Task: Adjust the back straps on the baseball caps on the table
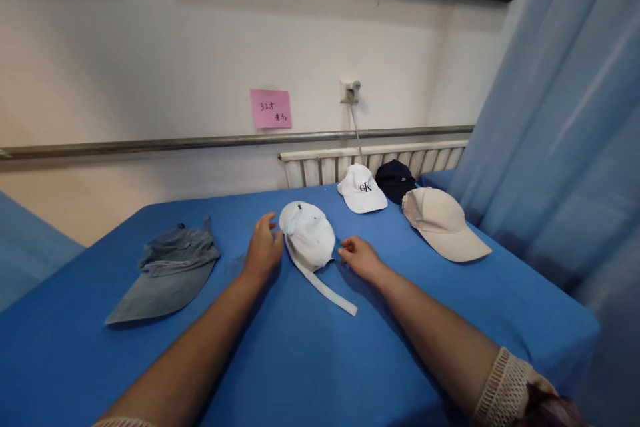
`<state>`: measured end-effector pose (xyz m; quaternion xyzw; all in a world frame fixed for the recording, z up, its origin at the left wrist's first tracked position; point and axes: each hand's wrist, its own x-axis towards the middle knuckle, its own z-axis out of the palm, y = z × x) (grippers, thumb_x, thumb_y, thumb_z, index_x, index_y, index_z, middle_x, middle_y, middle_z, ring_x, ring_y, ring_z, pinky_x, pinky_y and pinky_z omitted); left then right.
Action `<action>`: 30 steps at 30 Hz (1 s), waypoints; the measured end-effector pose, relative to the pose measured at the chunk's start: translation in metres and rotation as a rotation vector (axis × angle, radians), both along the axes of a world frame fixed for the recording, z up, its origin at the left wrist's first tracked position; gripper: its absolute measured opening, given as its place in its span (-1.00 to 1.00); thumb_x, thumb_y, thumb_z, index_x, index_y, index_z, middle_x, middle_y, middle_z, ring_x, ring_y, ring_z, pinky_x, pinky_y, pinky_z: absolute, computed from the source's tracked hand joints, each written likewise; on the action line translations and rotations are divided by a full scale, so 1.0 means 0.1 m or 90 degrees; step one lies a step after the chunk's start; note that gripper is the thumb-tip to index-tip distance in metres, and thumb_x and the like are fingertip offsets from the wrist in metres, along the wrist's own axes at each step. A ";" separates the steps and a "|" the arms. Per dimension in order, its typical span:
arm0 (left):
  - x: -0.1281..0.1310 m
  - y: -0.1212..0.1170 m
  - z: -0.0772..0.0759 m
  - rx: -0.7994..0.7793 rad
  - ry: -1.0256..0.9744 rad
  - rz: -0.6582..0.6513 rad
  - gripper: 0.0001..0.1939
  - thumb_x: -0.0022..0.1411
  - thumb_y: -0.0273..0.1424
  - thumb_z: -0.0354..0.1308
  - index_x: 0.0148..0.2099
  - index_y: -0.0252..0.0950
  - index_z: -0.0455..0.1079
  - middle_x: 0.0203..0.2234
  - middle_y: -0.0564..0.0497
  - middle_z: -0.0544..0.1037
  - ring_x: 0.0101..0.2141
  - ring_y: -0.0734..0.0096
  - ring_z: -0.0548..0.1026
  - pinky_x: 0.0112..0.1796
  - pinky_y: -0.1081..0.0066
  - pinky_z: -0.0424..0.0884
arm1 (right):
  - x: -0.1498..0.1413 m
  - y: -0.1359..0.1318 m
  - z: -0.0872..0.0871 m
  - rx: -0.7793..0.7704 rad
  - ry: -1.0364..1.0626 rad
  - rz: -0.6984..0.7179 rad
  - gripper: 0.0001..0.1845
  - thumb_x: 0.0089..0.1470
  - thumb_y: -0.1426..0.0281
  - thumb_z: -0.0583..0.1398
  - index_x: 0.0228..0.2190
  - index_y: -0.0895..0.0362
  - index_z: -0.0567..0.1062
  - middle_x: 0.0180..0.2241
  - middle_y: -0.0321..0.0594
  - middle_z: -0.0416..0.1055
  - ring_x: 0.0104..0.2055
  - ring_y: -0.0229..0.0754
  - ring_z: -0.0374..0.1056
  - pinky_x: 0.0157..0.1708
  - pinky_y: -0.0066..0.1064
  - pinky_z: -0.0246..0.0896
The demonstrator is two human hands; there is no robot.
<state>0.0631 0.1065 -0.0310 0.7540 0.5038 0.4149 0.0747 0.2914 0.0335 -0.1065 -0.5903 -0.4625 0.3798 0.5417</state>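
Observation:
A small white baseball cap (313, 240) lies in the middle of the blue-covered table, its brim toward the upper left. From its lower edge a long pale strap (330, 292) trails toward the front right. My left hand (265, 247) is at the cap's left side, fingers apart and curved toward the brim; whether they touch it I cannot tell. To the right of the cap, my right hand (361, 257) has its fingers loosely bent, with a narrow gap between them and the cap. I see nothing held in either hand.
A grey-blue cap (175, 267) lies at left. Toward the back right are a white cap with black letters (363, 188), a navy cap (395, 180) and a beige cap (445, 223). Behind the table (300, 373) stand a radiator (320, 170) and a wall rail; a blue curtain (560, 100) hangs right.

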 end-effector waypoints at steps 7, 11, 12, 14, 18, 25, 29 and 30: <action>0.10 -0.82 -0.26 -0.117 0.144 -0.266 -0.71 0.18 -0.44 0.02 -0.06 -0.24 0.43 -0.09 -0.10 0.53 -0.05 0.21 0.47 0.03 0.20 0.37 | 0.02 0.01 -0.04 0.044 -0.075 0.068 -0.80 -0.12 0.50 0.27 -0.34 0.10 0.56 -0.36 -0.29 0.55 -0.29 -0.19 0.44 -0.16 -0.31 0.34; 0.16 -0.93 -0.22 -0.134 0.226 -0.354 -0.71 0.17 -0.39 0.09 -0.05 -0.25 0.47 0.00 -0.15 0.48 0.03 0.14 0.41 0.08 0.19 0.31 | -0.03 -0.08 0.01 0.106 -0.126 0.118 -0.65 -0.09 0.47 0.28 -0.18 0.07 0.57 -0.22 -0.26 0.55 -0.23 -0.18 0.44 -0.11 -0.28 0.34; 0.15 -0.92 -0.20 -0.139 0.239 -0.353 -0.75 0.18 -0.37 0.09 -0.11 -0.25 0.48 -0.04 -0.14 0.49 -0.01 0.15 0.42 0.05 0.20 0.33 | -0.03 -0.10 0.03 0.123 -0.139 0.124 -0.62 -0.08 0.46 0.27 -0.14 0.06 0.56 -0.18 -0.24 0.53 -0.21 -0.18 0.43 -0.12 -0.29 0.35; 0.09 -0.91 -0.13 -0.151 0.266 -0.343 -0.83 0.20 -0.32 0.08 -0.25 -0.24 0.47 -0.11 -0.11 0.51 -0.08 0.16 0.44 -0.03 0.24 0.36 | -0.04 -0.13 0.06 0.144 -0.161 0.139 -0.61 -0.04 0.46 0.25 -0.11 0.05 0.55 -0.14 -0.22 0.51 -0.18 -0.18 0.43 -0.15 -0.32 0.35; -0.12 -0.91 0.01 -0.182 0.298 -0.298 -0.74 0.27 -0.25 0.02 -0.38 -0.23 0.43 -0.25 -0.08 0.55 -0.20 0.21 0.48 -0.14 0.31 0.35 | -0.06 -0.16 0.08 0.149 -0.220 0.191 -0.67 0.01 0.48 0.23 -0.14 0.07 0.57 -0.13 -0.19 0.49 -0.16 -0.16 0.42 -0.15 -0.32 0.34; -0.14 -0.87 -0.09 -0.176 0.245 -0.155 -0.69 0.15 -0.22 0.15 -0.09 -0.24 0.41 -0.24 -0.07 0.56 -0.25 0.17 0.51 -0.24 0.31 0.35 | -0.20 -0.19 0.15 0.167 -0.419 0.225 -0.61 0.01 0.51 0.27 -0.08 0.07 0.50 -0.08 -0.17 0.42 0.00 -0.12 0.31 0.06 -0.26 0.17; -0.01 -0.80 -0.18 -0.122 0.302 -0.165 -0.75 0.14 -0.28 0.16 -0.13 -0.23 0.41 -0.22 -0.09 0.56 -0.18 0.12 0.49 -0.21 0.29 0.33 | -0.31 -0.21 0.24 0.118 -0.563 0.190 -0.71 0.08 0.38 0.26 -0.11 0.06 0.49 -0.12 -0.12 0.38 -0.04 -0.04 0.27 -0.02 -0.24 0.16; 0.01 -0.78 -0.18 -0.122 0.316 -0.154 -0.82 0.17 -0.30 0.11 -0.18 -0.23 0.40 -0.27 -0.09 0.56 -0.22 0.14 0.49 -0.25 0.31 0.32 | -0.32 -0.22 0.26 0.106 -0.584 0.179 -0.73 0.08 0.35 0.26 -0.13 0.06 0.49 -0.12 -0.11 0.38 -0.05 -0.03 0.27 -0.05 -0.24 0.16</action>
